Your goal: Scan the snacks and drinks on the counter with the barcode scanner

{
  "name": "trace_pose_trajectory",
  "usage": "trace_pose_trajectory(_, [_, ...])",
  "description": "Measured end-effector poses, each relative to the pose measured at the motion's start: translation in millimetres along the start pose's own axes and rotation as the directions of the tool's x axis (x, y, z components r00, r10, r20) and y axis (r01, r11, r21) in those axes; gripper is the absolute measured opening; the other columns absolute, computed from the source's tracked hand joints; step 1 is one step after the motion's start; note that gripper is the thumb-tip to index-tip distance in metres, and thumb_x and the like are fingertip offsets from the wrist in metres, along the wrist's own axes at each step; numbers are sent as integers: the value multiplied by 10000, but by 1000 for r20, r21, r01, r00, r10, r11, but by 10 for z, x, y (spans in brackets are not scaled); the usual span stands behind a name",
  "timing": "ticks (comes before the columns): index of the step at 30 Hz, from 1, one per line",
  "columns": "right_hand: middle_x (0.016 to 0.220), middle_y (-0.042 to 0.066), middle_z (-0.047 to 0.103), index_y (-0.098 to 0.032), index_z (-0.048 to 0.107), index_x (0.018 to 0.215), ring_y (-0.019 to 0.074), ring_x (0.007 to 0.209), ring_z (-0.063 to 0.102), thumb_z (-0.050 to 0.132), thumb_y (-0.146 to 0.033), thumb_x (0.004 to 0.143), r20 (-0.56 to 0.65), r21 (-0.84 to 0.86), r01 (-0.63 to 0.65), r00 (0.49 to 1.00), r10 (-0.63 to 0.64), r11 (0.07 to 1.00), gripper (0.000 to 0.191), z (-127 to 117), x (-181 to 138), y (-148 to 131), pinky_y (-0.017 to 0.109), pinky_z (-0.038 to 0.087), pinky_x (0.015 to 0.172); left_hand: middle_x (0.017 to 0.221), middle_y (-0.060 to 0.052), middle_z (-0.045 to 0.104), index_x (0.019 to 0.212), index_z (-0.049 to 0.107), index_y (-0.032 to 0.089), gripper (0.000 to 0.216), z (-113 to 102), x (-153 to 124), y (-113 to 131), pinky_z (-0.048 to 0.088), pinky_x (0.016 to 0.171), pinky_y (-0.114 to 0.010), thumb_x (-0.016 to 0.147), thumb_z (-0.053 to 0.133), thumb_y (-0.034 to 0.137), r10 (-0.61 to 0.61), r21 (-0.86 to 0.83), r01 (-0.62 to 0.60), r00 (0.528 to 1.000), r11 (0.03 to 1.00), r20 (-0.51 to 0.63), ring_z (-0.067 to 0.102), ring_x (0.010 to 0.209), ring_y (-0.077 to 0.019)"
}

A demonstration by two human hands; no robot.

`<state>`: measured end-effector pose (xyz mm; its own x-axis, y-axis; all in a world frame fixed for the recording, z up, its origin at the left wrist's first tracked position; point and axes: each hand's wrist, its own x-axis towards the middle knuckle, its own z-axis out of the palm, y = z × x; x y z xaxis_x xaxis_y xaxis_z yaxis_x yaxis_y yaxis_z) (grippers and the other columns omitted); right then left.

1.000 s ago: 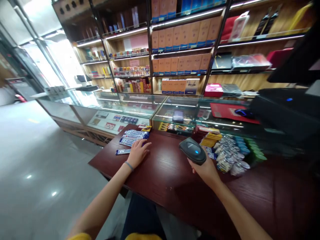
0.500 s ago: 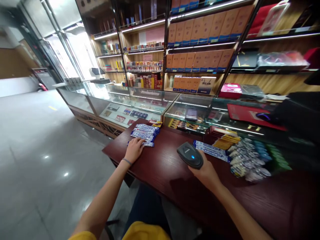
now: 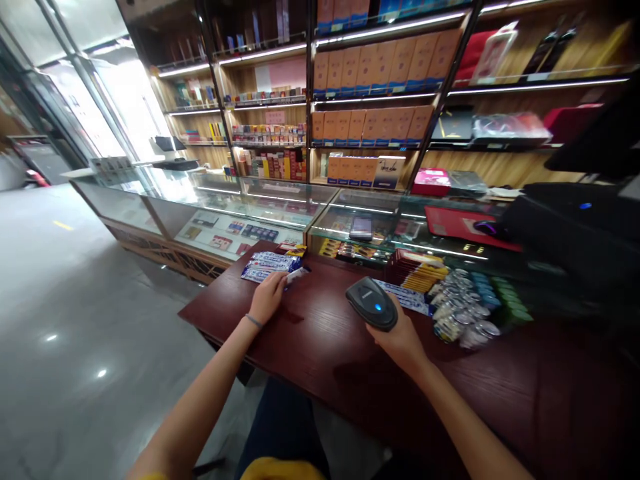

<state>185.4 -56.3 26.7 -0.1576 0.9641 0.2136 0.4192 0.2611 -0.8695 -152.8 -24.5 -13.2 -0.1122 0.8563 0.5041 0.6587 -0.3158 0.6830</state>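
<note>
While the right hand [image 3: 403,340] keeps its grip closed round the scanner [image 3: 373,303] — nose aimed left — the left hand [image 3: 267,297] pinches a blue-white packet [image 3: 299,273], long axis pointing right.

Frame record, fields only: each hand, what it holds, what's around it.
left hand: holds a blue-white pack just above the table
right hand: holds a scanner, blue light on
by left hand: pile of similar packs
by right hand: red boxes, silver packets
behind: glass counter, lit shelves
</note>
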Motion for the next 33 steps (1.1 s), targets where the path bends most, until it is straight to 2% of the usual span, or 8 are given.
trace_pose_trajectory(2, [809, 4, 738, -279, 539, 1112, 262, 765, 741, 656, -366, 740, -60, -18, 9, 998, -10, 1000, 400, -39, 5, 5, 306, 513, 642, 874, -41, 700, 1034, 671, 215, 249, 295, 178, 192, 552, 744, -303, 1006, 519, 410, -214, -345, 197, 977, 918, -11, 677, 752, -176])
trace_pose_trajectory(5, [857, 24, 756, -282, 537, 1149, 300, 856, 750, 666, -379, 744, -151, -101, 4, 988, -19, 995, 436, -109, 20, 23, 330, 516, 697, 835, -38, 699, 1083, 623, 190, 271, 780, 416, 477, 546, 585, -263, 996, 548, 435, -452, -737, 455, 863, 501, 226, 663, 620, -146])
trace_pose_trajectory(8, [878, 31, 759, -292, 528, 1181, 329, 917, 752, 674, -388, 753, -209, -174, -19, 978, -18, 985, 462, -188, 52, 64, 335, 512, 708, 863, -48, 701, 1088, 608, 163, 197, 1179, 565, 691, 580, 610, -263, 999, 565, 333, -467, -814, 556, 772, 169, 431, 671, 627, -127])
trace_pose_trajectory(11, [883, 21, 765, -299, 510, 1204, 326, 899, 761, 682, -361, 770, -210, -265, -36, 977, -21, 964, 471, -264, 96, 129, 318, 495, 684, 907, -56, 705, 1070, 607, 156, 123, 1427, 607, 778, 615, 685, -289, 992, 565, 243, -437, -823, 568, 744, 15, 505, 697, 692, -133])
trace_pose_trajectory(17, [861, 22, 777, -281, 497, 1255, 319, 759, 772, 693, -321, 820, -137, -505, -29, 989, -47, 863, 478, -335, 151, 251, 305, 442, 606, 1060, -73, 709, 1178, 609, 189, 266, 1549, 488, 661, 625, 727, -280, 922, 681, 212, -384, -814, 578, 766, 62, 515, 722, 812, -143])
trace_pose_trajectory(25, [909, 44, 788, -271, 497, 1337, 309, 804, 779, 685, -298, 789, 12, -441, 103, 994, -108, 892, 580, -312, 132, 341, 307, 478, 619, 1067, -82, 714, 1219, 596, 198, 308, 1559, 433, 648, 614, 678, -266, 927, 673, 253, -372, -808, 581, 775, 100, 511, 723, 816, -156])
trace_pose_trajectory(29, [889, 85, 791, -245, 575, 1258, 360, 819, 774, 690, -328, 760, 51, -467, 74, 997, -57, 881, 518, -328, 153, 358, 354, 493, 640, 1112, -97, 713, 1244, 598, 198, 372, 1588, 435, 651, 604, 657, -253, 892, 706, 247, -385, -801, 582, 777, 137, 499, 717, 813, -153])
trace_pose_trajectory(33, [885, 55, 778, -270, 557, 1208, 333, 851, 768, 680, -314, 746, 15, -344, 22, 1000, -18, 939, 480, -361, 156, 274, 347, 515, 684, 1091, -92, 714, 1246, 599, 195, 365, 1584, 431, 647, 605, 651, -260, 898, 694, 254, -381, -801, 585, 775, 130, 504, 711, 800, -152])
